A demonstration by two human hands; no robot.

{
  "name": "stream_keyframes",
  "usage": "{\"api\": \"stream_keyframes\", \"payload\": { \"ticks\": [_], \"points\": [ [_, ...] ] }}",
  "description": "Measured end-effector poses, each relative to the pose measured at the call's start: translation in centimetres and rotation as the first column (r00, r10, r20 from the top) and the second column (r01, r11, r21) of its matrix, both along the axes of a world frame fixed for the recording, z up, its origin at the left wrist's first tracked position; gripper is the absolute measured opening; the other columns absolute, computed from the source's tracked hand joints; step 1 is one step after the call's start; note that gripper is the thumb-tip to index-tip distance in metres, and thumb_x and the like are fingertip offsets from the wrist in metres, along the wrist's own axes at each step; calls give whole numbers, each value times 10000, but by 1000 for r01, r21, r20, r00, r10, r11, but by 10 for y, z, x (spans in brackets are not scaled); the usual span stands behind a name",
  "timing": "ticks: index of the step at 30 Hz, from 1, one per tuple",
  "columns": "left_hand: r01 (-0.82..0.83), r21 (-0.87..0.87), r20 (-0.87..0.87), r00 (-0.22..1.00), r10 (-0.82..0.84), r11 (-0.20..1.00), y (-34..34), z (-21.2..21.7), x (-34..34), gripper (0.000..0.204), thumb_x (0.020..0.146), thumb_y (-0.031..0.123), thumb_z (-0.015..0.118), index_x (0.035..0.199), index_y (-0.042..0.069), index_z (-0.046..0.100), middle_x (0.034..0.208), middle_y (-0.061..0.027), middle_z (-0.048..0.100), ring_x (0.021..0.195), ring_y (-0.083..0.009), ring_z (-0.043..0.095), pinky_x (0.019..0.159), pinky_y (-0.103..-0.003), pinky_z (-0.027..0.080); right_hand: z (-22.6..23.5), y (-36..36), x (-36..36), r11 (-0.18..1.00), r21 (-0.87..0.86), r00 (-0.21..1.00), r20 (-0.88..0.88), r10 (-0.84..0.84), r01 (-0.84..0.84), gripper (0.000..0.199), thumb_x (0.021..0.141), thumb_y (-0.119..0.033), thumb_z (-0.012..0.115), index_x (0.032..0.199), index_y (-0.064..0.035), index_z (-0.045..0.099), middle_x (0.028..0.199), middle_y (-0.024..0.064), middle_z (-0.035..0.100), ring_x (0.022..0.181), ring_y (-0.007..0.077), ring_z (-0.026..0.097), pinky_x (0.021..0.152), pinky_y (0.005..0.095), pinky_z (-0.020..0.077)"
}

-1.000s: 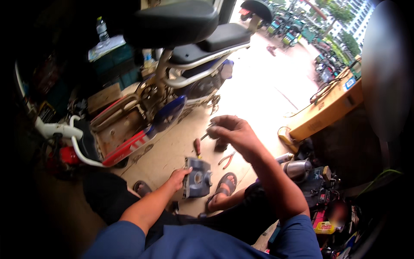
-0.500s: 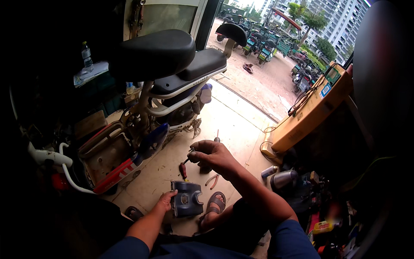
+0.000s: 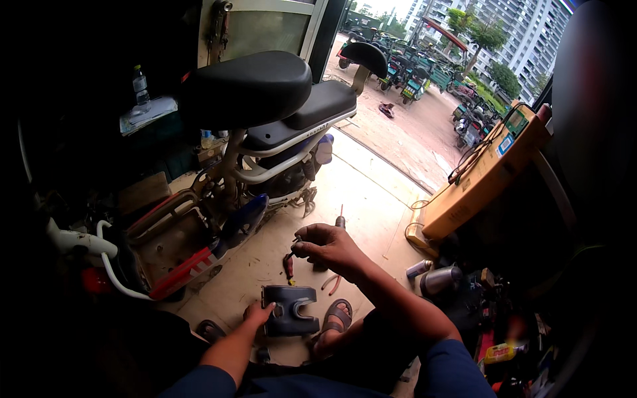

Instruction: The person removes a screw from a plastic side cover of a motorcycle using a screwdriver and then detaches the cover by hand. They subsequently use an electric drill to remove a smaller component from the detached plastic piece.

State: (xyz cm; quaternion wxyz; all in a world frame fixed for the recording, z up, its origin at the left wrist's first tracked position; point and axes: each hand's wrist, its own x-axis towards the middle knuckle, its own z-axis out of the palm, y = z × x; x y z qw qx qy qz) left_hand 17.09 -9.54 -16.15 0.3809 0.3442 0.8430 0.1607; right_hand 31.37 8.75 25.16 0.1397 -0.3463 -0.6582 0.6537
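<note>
My left hand (image 3: 257,313) grips the left edge of a dark grey plastic cover (image 3: 289,325), a moulded panel with a rounded notch in its right side. The cover is between my sandalled feet. Farther out, my right hand (image 3: 330,248) is raised over the floor with thumb and forefinger pinched together. Something small and dark seems to be at the fingertips, too small to name. Below that hand lies a red-handled screwdriver (image 3: 288,266), and nearby are red-handled pliers (image 3: 332,284). Another screwdriver (image 3: 340,220) shows partly behind the hand.
An electric scooter (image 3: 265,142) with black seats and a red-edged footboard (image 3: 182,275) stands at left. To the right are a leaning orange box-shaped unit (image 3: 481,176) with cables, a spray can (image 3: 419,268), a metal cylinder (image 3: 440,280) and dark clutter. Parked vehicles are outside the doorway.
The cover has turned in my left hand, so its notch shows wider. My right hand keeps its pinch in nearly the same place. The whole view has shifted slightly.
</note>
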Motion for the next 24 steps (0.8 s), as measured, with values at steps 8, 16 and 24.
{"api": "stream_keyframes", "payload": {
  "ticks": [8, 16, 24],
  "points": [
    [-83, -84, 209, 973, 99, 993, -3, -51, -15, 803, 885, 679, 677, 1274, -23, 703, 1309, -243, 693, 1219, -402, 663, 1052, -439, 510, -2, 0, -4, 991, 130, 999, 45, 14, -20, 382, 955, -211, 795, 1226, 36, 686, 1011, 75, 745, 887, 125, 694, 773, 276, 565],
    [-272, 121, 231, 943, 239, 955, 28, 18, 0, 411, 932, 333, 733, 1159, -9, 753, 1090, -184, 773, 1033, -350, 734, 928, -437, 561, -8, 5, 2, 933, 358, 999, -5, 42, -37, 330, 960, -78, 754, 1244, 60, 659, 1069, 117, 749, 973, 163, 722, 870, 288, 579],
    [-676, 288, 943, 323, -78, 678, 81, 250, 0, 228, 1035, 242, 632, 1125, 50, 715, 841, 3, 652, 713, -91, 579, 621, -256, 456, 5, -9, 16, 852, 523, 997, 71, -16, -23, 421, 878, -75, 754, 1265, 45, 641, 1094, 167, 767, 979, 224, 754, 886, 329, 589]
  ]
}}
